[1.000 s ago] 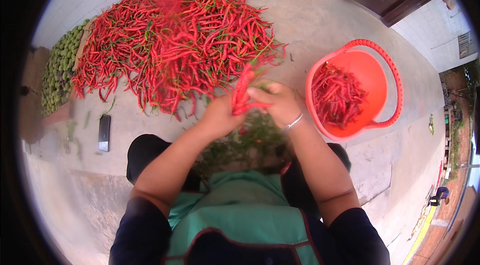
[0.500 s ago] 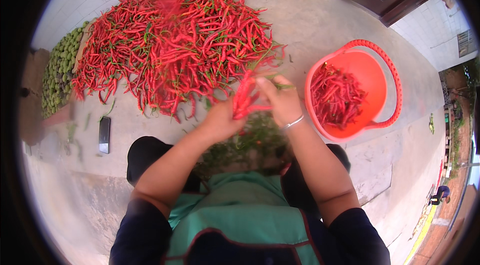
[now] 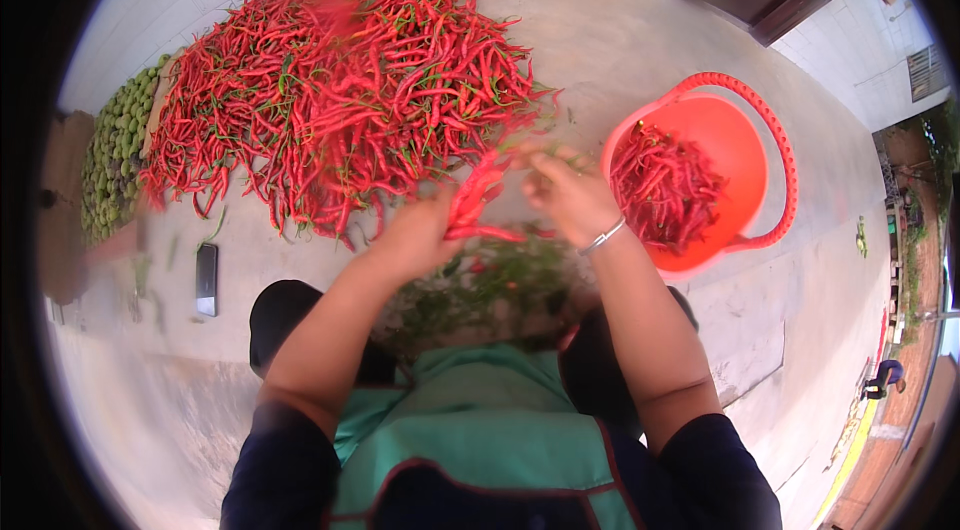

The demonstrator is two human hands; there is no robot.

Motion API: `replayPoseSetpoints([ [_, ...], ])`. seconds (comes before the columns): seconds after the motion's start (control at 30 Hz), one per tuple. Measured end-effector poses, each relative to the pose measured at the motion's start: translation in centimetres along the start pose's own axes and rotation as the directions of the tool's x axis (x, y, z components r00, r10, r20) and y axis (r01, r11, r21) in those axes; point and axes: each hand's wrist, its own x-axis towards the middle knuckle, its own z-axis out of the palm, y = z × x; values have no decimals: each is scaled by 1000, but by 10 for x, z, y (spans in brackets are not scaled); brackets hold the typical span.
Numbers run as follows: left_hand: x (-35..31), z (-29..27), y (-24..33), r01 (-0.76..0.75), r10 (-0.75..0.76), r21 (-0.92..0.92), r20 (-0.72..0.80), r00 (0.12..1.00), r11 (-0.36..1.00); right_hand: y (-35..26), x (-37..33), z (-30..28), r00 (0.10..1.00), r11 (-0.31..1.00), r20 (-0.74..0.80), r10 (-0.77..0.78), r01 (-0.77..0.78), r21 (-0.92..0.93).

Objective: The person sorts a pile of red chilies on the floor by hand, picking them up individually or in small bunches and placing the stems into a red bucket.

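Left hand is closed around a small bunch of red chillies, and from where I sit I read that grip as firm, the pods sticking up toward twelve o'clock out of the fist. Right hand, with a thin silver bangle at the wrist, has its fingers pinched together at the top end of that bunch, though motion blur keeps me from telling exactly what they nip. I judge the step in hand to be pulling green stalks off the pods; a heap of green stalks lies just below both hands at six o'clock, over the lap. The big pile of red chillies spreads at eleven o'clock on the concrete floor, and the orange basket at two o'clock already holds cleaned pods. To my eye the next move calls for a short twist and pull, then a drop to the right. No packages, labels or signs show; the only flat item is a dark phone at nine o'clock, with green fruit heaped at the left rim.
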Motion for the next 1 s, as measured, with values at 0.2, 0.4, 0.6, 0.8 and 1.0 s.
replayPoseSetpoints([
  [0.2, -1, -1, 10, -70, 72, 60, -28, 997, 996, 11, 4, -7, 989, 922, 47, -142, 149, -356],
  [0.4, -1, -11, 7, -6, 8, -42, 67, 998, 999, 3, -8, 1, 977, 976, 208, 52, -6, -218],
  [0.6, 5, -9, -14, 212, -218, -816, 108, 970, 537, -6, -16, 0, 973, 994, 213, 86, -69, -88],
  [0.8, 14, -9, -5, 51, -297, -998, 63, 953, -48, 24, -7, 12, 982, 868, 144, 125, -38, -496],
  [1.0, 10, -8, -3, 109, -305, -988, 139, 942, -113, 40, -5, 21, 903, 518, 373, -212, 427, -741],
])
